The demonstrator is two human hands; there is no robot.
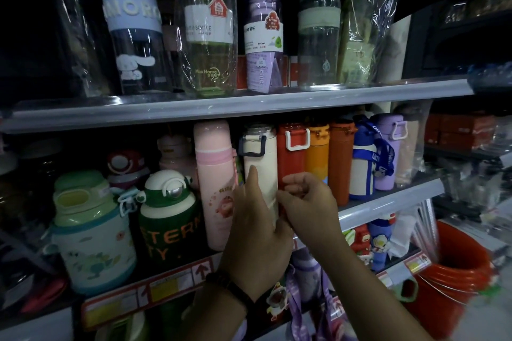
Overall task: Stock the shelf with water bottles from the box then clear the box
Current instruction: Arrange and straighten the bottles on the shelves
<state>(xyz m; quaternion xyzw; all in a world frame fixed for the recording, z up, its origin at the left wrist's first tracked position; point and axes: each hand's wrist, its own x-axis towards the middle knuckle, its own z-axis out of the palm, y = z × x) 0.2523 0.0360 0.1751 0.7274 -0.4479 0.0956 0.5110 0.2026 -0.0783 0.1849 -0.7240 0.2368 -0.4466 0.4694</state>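
A tall cream bottle (264, 163) with a dark carry loop stands upright on the middle shelf (388, 203), between a pink bottle (214, 183) and a red bottle (293, 152). My left hand (255, 219) holds the cream bottle from its left side, with the index finger stretched up along its body. My right hand (307, 202) has its fingers curled against the bottle's right edge, at the gap beside the red one. The box is not in view.
The middle shelf is packed with bottles: green-lidded ones (91, 230) at left, orange (318, 149), blue (363, 163) and lilac (388, 147) at right. Wrapped clear bottles fill the upper shelf (249, 102). Red buckets (454, 279) stand at lower right.
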